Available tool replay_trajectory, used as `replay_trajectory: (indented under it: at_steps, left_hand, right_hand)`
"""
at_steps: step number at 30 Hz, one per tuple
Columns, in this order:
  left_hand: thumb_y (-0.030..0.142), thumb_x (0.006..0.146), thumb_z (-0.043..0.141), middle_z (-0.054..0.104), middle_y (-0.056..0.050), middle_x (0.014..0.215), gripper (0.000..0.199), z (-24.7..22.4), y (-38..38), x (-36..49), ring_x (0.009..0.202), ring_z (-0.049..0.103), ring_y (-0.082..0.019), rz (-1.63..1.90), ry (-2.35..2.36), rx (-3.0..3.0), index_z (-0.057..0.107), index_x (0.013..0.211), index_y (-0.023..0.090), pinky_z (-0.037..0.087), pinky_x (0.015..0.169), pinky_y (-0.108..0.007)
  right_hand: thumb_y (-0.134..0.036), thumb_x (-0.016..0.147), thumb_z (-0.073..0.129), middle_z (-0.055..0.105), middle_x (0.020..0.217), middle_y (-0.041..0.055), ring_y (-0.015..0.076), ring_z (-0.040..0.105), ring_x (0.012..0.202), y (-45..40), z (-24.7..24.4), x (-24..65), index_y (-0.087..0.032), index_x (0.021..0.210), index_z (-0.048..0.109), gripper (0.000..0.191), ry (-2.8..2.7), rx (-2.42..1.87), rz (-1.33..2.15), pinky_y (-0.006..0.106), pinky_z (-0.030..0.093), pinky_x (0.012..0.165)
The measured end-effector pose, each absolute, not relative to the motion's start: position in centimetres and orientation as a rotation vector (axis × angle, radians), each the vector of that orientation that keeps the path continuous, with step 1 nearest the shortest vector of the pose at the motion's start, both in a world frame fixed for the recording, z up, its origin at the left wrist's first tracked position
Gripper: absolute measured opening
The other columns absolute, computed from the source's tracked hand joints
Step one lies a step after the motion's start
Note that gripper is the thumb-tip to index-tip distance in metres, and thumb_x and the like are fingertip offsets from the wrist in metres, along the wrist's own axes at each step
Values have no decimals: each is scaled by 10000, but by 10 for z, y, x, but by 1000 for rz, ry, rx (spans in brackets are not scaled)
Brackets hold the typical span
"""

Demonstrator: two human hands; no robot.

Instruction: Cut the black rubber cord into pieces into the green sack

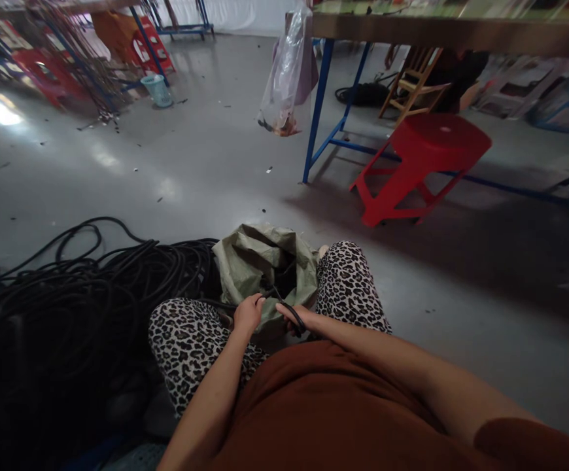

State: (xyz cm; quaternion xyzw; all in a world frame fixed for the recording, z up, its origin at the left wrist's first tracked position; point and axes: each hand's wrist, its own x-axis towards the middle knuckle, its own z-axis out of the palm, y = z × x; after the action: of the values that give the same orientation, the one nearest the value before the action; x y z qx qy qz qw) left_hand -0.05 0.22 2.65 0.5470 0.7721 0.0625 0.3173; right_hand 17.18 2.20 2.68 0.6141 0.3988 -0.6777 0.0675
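Note:
Between my knees stands an open green woven sack (230, 265) with dark pieces inside it. My left hand (248, 313) pinches a black cord (223, 305) at the sack's near rim; the cord runs in from the left. My right hand (294, 315) is closed on black-handled scissors (300, 322), whose blades point up and left toward the cord end beside my left fingers. Whether the blades touch the cord is too small to tell. A large tangled heap of black cord (118, 281) lies on the floor to the left of the sack.
A red stool (436, 144) stands at the right by a blue-legged table (320, 111). From the table edge hangs a clear plastic bag (287, 78). Farther back are a light blue basket (157, 90), a wooden chair (416, 82) and part of a seated person.

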Motion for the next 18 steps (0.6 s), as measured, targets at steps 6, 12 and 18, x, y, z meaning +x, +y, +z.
replay_trajectory:
  at_steps: [6,12,18]
  left_hand:
    - [354,930,469,697,-70,1183,357,27,1,-1,1072,641,-185,184,2011,1416,657,1201,217,461,912,-265]
    - [345,929,468,697,-81,1179,356,27,0,-1,1067,639,-190,196,2007,1428,663,1193,207,465,897,-266]
    - [344,927,462,722,-80,1106,367,32,0,-1,936,669,-172,154,1967,1400,661,1199,197,472,863,-261]
  right_hand:
    - [-643,901,449,556,526,8,138,548,433,22,18,173,-101,974,608,570,1271,1822,-2052,193,429,393]
    - [-638,897,458,564,569,36,147,544,444,20,10,172,-76,986,612,589,1289,1819,-2076,210,422,402]
    - [-645,891,459,584,623,53,148,559,501,21,16,172,-81,911,635,591,1354,1806,-2033,217,441,445]
